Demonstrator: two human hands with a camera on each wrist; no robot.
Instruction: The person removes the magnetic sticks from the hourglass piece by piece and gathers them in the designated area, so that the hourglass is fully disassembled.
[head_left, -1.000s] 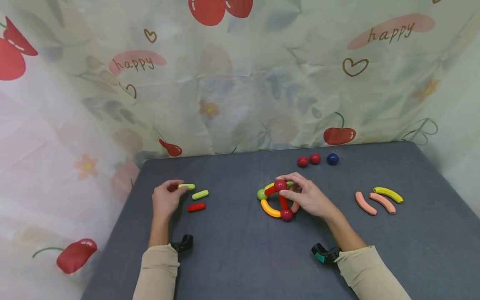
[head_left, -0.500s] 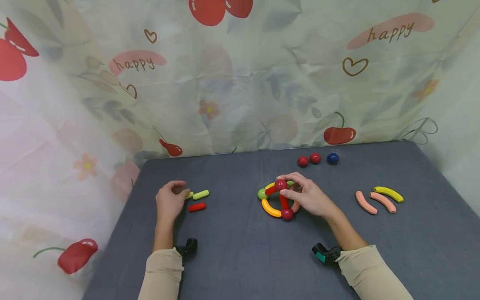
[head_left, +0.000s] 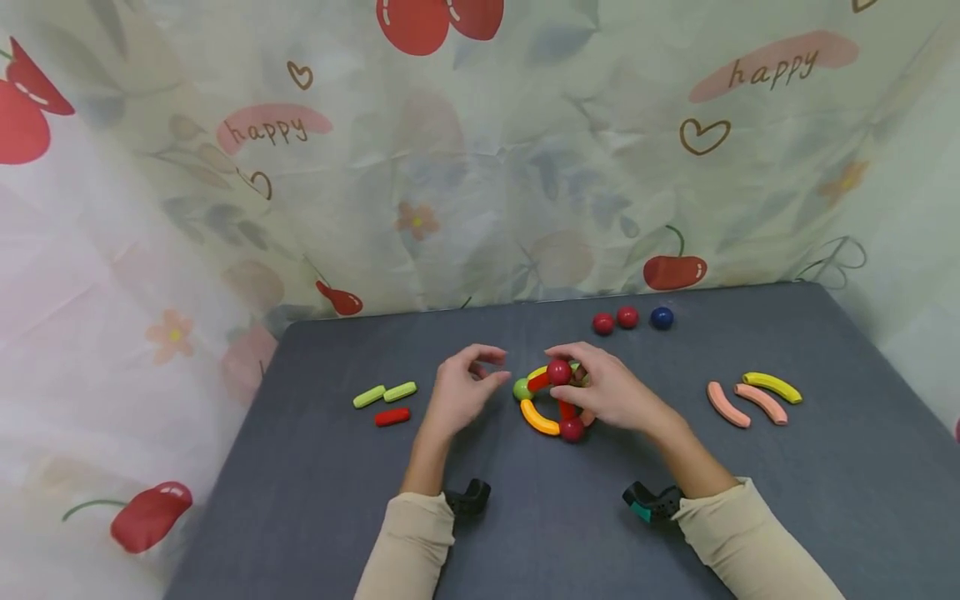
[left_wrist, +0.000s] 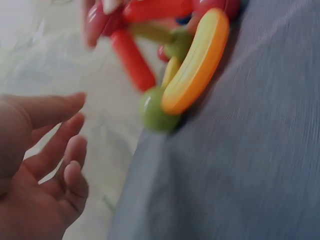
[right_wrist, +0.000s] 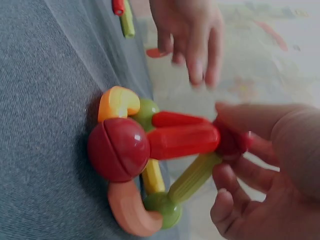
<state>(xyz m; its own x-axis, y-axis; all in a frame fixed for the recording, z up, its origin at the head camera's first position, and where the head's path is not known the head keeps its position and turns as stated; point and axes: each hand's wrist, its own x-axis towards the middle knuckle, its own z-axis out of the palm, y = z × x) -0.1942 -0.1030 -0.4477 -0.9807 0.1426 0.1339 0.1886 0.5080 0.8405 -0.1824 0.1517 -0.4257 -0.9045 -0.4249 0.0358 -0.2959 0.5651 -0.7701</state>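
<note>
A small frame of balls and rods stands on the table. Its top red ball [head_left: 558, 372] is pinched between the thumb and fingers of my right hand [head_left: 611, 390]. Straight red rods [right_wrist: 182, 140] run down from that ball, along with a green rod [right_wrist: 196, 175]. Around the base are a curved orange rod [left_wrist: 197, 62], a curved pink rod [right_wrist: 131, 209], green balls [left_wrist: 159, 110] and a lower red ball [right_wrist: 119, 149]. My left hand [head_left: 463, 390] hovers just left of the frame, fingers loosely bent, holding nothing and apart from the green ball.
Two light green rods [head_left: 384, 394] and a short red rod [head_left: 392, 417] lie at the left. Two red balls [head_left: 615, 320] and a blue ball [head_left: 662, 317] sit at the back. Curved pink rods [head_left: 761, 403] and a yellow one [head_left: 772, 387] lie at the right.
My left hand has let go of a light green rod, which now lies beside the other, and has moved right to the frame. My right hand keeps its pinch on the red ball.
</note>
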